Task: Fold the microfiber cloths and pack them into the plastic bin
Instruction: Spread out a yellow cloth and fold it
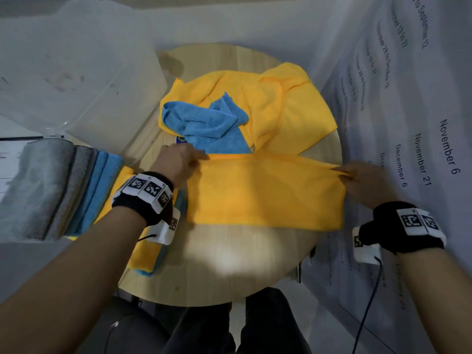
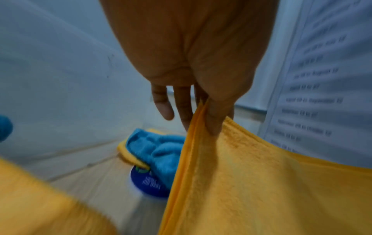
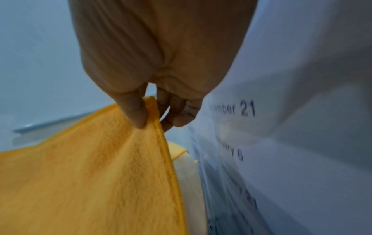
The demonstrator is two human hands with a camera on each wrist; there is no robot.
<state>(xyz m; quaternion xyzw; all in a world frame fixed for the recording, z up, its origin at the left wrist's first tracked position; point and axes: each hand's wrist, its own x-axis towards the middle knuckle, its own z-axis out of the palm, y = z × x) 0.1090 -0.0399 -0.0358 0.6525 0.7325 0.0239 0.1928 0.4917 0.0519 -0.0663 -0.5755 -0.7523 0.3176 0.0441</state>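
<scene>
A yellow microfiber cloth folded double hangs stretched between my hands above the round wooden table. My left hand pinches its upper left corner; the left wrist view shows the thumb on the yellow cloth. My right hand pinches the upper right corner of the yellow cloth between thumb and fingers. Behind it lie a crumpled blue cloth and more yellow cloths. The clear plastic bin stands at the back left.
A row of folded grey and blue cloths stands at the left, with folded yellow and blue ones beside it. A blue round lid peeks from under the blue cloth. A printed white sheet covers the wall at right.
</scene>
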